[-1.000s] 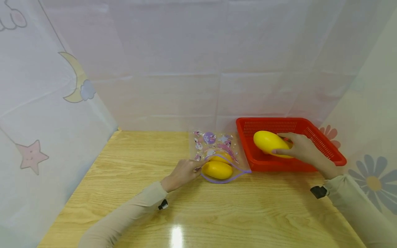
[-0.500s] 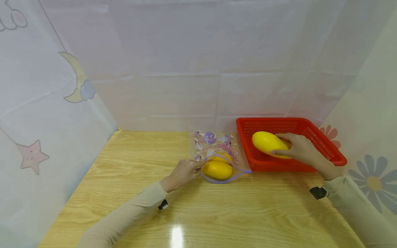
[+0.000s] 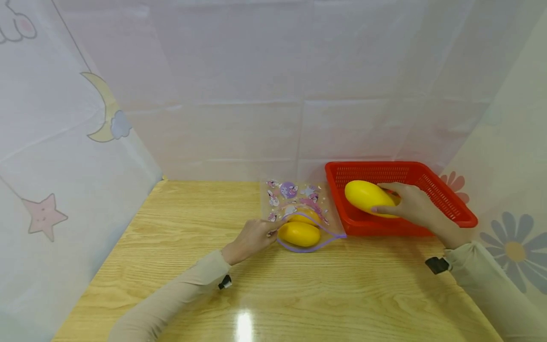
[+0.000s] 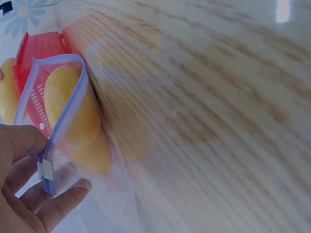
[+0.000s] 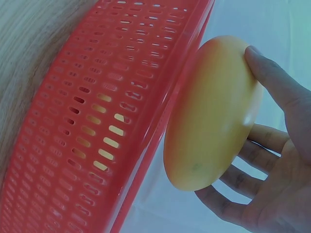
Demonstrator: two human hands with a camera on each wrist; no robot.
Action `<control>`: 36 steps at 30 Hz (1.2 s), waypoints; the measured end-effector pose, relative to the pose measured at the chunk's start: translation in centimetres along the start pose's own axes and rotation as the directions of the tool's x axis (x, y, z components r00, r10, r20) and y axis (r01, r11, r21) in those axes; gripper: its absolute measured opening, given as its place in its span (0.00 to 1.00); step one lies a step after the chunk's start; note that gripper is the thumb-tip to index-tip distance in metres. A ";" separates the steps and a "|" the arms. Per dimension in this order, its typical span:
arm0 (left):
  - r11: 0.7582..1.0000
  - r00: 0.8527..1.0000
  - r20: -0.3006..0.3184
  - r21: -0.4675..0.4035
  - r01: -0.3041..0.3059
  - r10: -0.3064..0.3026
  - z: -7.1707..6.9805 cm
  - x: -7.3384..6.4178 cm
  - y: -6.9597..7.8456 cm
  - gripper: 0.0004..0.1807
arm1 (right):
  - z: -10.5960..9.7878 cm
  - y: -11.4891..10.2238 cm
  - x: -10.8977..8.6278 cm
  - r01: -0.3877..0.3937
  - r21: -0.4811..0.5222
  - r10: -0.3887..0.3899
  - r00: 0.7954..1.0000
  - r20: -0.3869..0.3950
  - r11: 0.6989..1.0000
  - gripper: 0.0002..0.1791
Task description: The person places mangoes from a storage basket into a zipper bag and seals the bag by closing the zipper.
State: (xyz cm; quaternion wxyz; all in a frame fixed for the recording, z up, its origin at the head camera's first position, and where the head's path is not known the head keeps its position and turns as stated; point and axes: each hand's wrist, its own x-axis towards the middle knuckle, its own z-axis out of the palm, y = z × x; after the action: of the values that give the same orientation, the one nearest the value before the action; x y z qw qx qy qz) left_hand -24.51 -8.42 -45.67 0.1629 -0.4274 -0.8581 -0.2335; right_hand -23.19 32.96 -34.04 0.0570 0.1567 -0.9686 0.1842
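Note:
My left hand [image 3: 252, 240] grips the left edge of a clear zip bag [image 3: 273, 194] with a purple rim and printed figures. Its mouth stands open towards me, the white slider [image 4: 45, 170] by my fingers. Inside lie two yellow mangoes, the front mango [image 3: 300, 234] partly covering the rear mango [image 3: 305, 217]. Over the red basket [image 3: 384, 230], my right hand [image 3: 412, 204] holds another mango [image 3: 367, 195], thumb on one side and fingers on the other. The right wrist view has this mango just above the basket's rim.
Yellow shows through the slots of the basket wall [image 5: 63, 97], so something yellow is inside. The bag lies against the basket's left side on the wooden table [image 3: 205, 204]. Printed cloth walls [image 3: 231, 128] stand behind and at both sides.
My right hand has shifted slightly left with its mango above the basket. My left hand, the bag and the two mangoes in it have stayed in place.

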 end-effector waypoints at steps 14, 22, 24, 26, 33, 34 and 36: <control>1.000 1.000 -0.015 -0.010 -0.024 0.024 0.1 -0.1 -0.1 0.25 | 0.3 -0.8 -0.5 -0.006 0.012 0.006 1.000 -0.002 1.000 0.47; 0.999 0.999 -0.025 -0.003 -0.033 0.033 0.1 0.0 0.0 0.26 | 0.4 -1.2 -0.5 0.019 0.006 -0.019 1.000 -0.016 1.000 0.45; 0.999 0.999 -0.027 -0.001 -0.033 0.033 0.1 0.0 0.0 0.26 | 0.4 -1.3 -0.5 0.023 0.005 -0.023 1.000 -0.016 1.000 0.45; 1.000 0.999 -0.025 0.004 -0.031 0.031 0.1 0.0 -0.1 0.26 | 0.4 -1.4 -0.5 0.029 0.002 -0.029 0.999 -0.018 1.000 0.45; 1.000 1.000 -0.011 0.019 -0.018 0.018 -0.1 0.1 0.0 0.27 | 0.6 -1.5 -0.5 0.043 0.008 -0.043 0.999 -0.027 0.999 0.45; 1.000 1.000 -0.008 0.018 -0.016 0.016 -0.1 0.1 0.1 0.27 | 0.6 -1.5 -0.6 0.044 0.011 -0.044 0.999 -0.028 0.999 0.44; 1.000 1.000 -0.003 0.018 -0.013 0.013 -0.1 0.1 0.1 0.26 | 0.6 -1.6 -0.6 0.047 0.016 -0.046 0.999 -0.025 0.999 0.44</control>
State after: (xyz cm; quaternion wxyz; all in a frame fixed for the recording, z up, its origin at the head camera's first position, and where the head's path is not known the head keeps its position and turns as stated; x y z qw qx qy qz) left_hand -24.46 -8.38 -45.51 0.1698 -0.4312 -0.8570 -0.2252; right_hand -22.16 31.48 -34.21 0.0718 0.1775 -0.9624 0.1925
